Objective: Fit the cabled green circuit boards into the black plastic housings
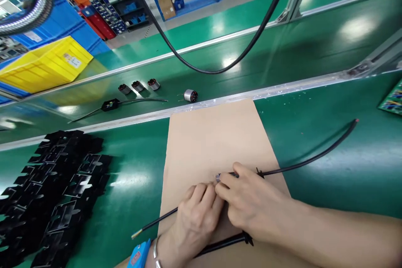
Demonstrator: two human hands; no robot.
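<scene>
My left hand (196,217) and my right hand (251,205) meet over a brown cardboard sheet (207,142) on the green bench. Both pinch a small part (218,177) where black cables join. One black cable (314,157) runs from my right fingers out to the right, ending in a red tip. Another cable (157,222) leaves under my left hand toward the lower left, with bared coloured wires at its end. A third black cable (226,242) lies under my wrists. My left wrist wears a blue band and a metal bracelet.
A pile of black plastic brackets (53,192) fills the bench's left side. On the conveyor belt beyond lie three small motor parts (138,86), a silver motor (190,96) and a wired black module (109,104). A yellow bin (44,65) stands far left. A thick black hose (220,67) hangs overhead.
</scene>
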